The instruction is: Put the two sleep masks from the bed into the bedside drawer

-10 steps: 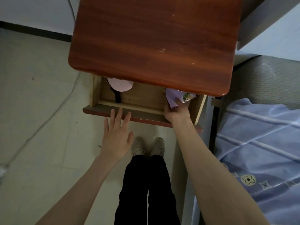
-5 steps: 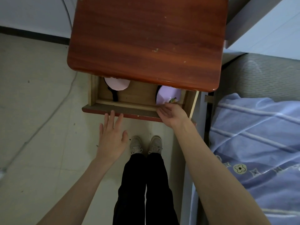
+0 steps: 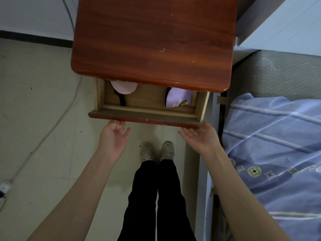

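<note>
Both hands are sitting just below the drawer front, palms up, fingers loose and spread, gripping nothing. L hand is touching the front's underside w/ its fingertips near the left corner; R hand is tucked under the right end, fingertips at or just shy of the lip, can't tell which. Front board's long axis is running left-right, straight across in front of the person, so the two hands are bracketing it about evenly, neither one clearly nearer. Just beyond the board, inside the open drawer, both masks are already lying: pink sleep mask w/ black strap at the left end, purple sleep mask w/ a small print at the right end, each half hidden under the nightstand top. Judging from this, the push is going straight away from the body, toward the cabinet, both palms pressing evenly so the drawer isn't racking sideways.
</note>
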A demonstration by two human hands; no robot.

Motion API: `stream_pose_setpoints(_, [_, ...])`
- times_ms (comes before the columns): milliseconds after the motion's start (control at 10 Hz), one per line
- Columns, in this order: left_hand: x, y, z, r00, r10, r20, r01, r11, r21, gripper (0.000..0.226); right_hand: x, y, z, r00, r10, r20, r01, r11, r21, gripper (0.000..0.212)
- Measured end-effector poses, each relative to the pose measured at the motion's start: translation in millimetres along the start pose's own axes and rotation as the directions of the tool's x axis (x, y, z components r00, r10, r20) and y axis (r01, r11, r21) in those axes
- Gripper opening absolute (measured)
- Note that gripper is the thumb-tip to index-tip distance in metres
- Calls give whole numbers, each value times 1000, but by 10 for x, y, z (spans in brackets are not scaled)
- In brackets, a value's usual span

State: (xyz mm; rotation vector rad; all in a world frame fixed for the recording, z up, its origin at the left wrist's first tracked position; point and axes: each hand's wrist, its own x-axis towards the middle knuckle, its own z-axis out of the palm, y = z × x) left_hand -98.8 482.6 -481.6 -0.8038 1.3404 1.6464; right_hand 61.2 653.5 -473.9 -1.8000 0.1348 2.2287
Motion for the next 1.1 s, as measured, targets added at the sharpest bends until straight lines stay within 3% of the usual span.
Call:
stream_pose_setpoints(100, [-62, 32, -9, 1000, -12, 24, 15, 991, -135, 74, -75, -12, 1, 999, -3, 52, -1, 998, 69, 58])
stream_pose_setpoints(300, [-176, 208, 128, 996, 20, 86, 1, 971, -237, 70, -321, -210, 197, 992, -6, 128, -8, 994, 108, 71])
stream_pose_setpoints(600, [149, 651, 608, 994, -10, 105, 28, 985, -170, 71, -143, -514, 587, 971, -82, 225, 38, 980, 195, 79])
stream_pose_setpoints(700, [280, 710, 700, 995, -7, 96, 23, 987, -161, 74, -18, -562, 663, 973, -102, 207, 47, 967, 251, 79])
stream_pose_setpoints(800, [299, 687, 715, 997, -16, 79, 31, 980, -198, 63, 34, -545, 679, 979, -122, 166, 77, 963, 259, 77])
stream_pose_setpoints(900, [269, 703, 727, 998, 5, 57, 0, 996, -88, 33, -46, -544, 671, 979, -134, 154, 107, 980, 170, 72])
stream_pose_setpoints(1000, [141, 691, 789, 989, 149, 10, -142, 918, 371, 18, -202, -556, 647, 977, -174, 126, 186, 978, -92, 61])
stream_pose_setpoints(1100, [-49, 587, 750, 852, 521, 52, -386, 558, 734, 35, -371, -551, 607, 901, -434, -16, 380, 806, -453, 44])
